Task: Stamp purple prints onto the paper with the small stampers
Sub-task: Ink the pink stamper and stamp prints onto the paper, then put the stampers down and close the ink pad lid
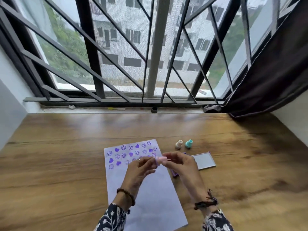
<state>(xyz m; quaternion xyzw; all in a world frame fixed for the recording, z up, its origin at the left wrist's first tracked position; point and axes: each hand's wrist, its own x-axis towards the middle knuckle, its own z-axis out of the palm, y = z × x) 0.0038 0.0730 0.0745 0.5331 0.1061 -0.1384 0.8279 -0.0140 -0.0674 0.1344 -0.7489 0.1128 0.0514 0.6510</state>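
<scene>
A white sheet of paper (155, 197) lies on the wooden table, its top part covered with several purple smiley and heart prints (124, 153). Above the sheet, my left hand (141, 169) and my right hand (180, 165) hold a small pink stamper (161, 159) between their fingertips, lying sideways. A cream stamper (178, 144) and a teal stamper (188, 144) stand upright beyond the paper's top right corner. The purple ink pad (175, 173) lies mostly hidden under my right hand, its open lid (204, 162) to the right.
The wooden table (58, 164) stretches wide on both sides. A window sill with a barred window (150, 64) runs along the far edge. A dark curtain (275, 72) hangs at the right.
</scene>
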